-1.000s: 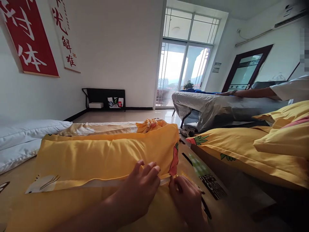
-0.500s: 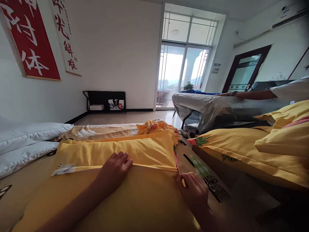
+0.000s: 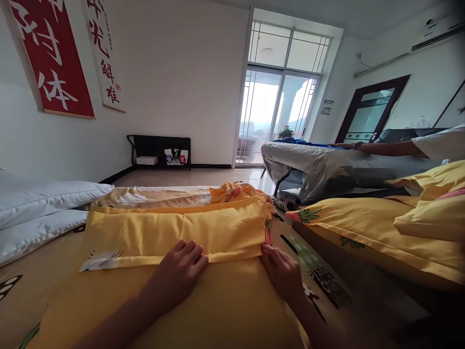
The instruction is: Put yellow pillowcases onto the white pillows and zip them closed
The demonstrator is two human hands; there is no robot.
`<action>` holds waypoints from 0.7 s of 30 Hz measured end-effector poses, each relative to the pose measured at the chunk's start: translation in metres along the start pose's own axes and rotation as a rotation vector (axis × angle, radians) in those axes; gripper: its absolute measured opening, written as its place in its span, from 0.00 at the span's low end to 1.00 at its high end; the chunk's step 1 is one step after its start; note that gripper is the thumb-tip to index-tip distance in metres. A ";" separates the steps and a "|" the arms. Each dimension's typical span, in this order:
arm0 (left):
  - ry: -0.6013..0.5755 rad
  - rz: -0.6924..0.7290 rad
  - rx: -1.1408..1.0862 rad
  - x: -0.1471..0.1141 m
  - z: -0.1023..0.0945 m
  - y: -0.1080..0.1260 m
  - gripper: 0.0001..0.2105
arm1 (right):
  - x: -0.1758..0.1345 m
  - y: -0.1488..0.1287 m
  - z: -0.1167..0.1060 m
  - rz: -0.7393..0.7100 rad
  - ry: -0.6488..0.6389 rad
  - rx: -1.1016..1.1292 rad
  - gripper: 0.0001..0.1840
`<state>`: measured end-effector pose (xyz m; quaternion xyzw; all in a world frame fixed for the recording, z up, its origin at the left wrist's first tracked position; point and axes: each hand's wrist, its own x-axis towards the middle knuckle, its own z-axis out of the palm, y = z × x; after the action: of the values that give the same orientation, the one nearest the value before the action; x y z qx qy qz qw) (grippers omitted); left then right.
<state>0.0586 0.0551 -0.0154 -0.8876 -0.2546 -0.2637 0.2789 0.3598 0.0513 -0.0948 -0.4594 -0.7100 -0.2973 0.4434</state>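
A yellow pillowcase [image 3: 163, 300] lies flat in front of me, with its far part folded back in a wide band. The band carries a printed white animal face at its left corner. My left hand [image 3: 183, 269] rests on the middle of the fold's near edge, its fingers curled over the fabric. At the right end of that edge, my right hand [image 3: 281, 269] pinches the corner between thumb and fingers. Beyond the fold lies a bunched yellow cloth [image 3: 238, 193].
White pillows [image 3: 47, 198] are stacked at the left. Yellow pillows [image 3: 348, 218] with pineapple prints sit at the right. Behind them, a person's arm [image 3: 385, 148] reaches over a plastic-covered table [image 3: 301, 154]. A low black rack [image 3: 156, 150] stands by the far wall.
My right hand has shifted left and slightly up with the pillowcase corner, and the fold's edge now bows. My left hand sits slightly farther right and lower. The view has tilted a little.
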 end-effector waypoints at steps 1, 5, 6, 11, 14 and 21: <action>0.004 0.008 0.001 -0.001 0.001 0.000 0.08 | 0.000 0.004 0.002 -0.017 -0.008 -0.025 0.08; -0.013 0.016 0.026 -0.005 0.006 -0.002 0.08 | 0.002 0.010 0.007 -0.096 0.010 -0.125 0.08; -0.012 0.006 0.031 -0.006 0.007 -0.004 0.08 | 0.002 0.011 0.009 -0.093 0.020 -0.154 0.08; 0.025 -0.217 0.048 -0.031 0.000 -0.050 0.10 | -0.008 0.031 0.027 0.178 -0.136 -0.173 0.15; -0.085 -0.588 -0.039 -0.072 -0.006 -0.104 0.16 | -0.020 0.050 0.038 0.515 -0.362 0.013 0.19; -0.366 -1.287 -0.235 -0.223 0.021 -0.156 0.21 | -0.047 0.072 0.054 1.028 -0.554 0.458 0.25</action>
<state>-0.1910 0.1125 -0.1097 -0.6142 -0.7448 -0.2485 -0.0795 0.4151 0.1062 -0.1590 -0.6953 -0.5326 0.2438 0.4165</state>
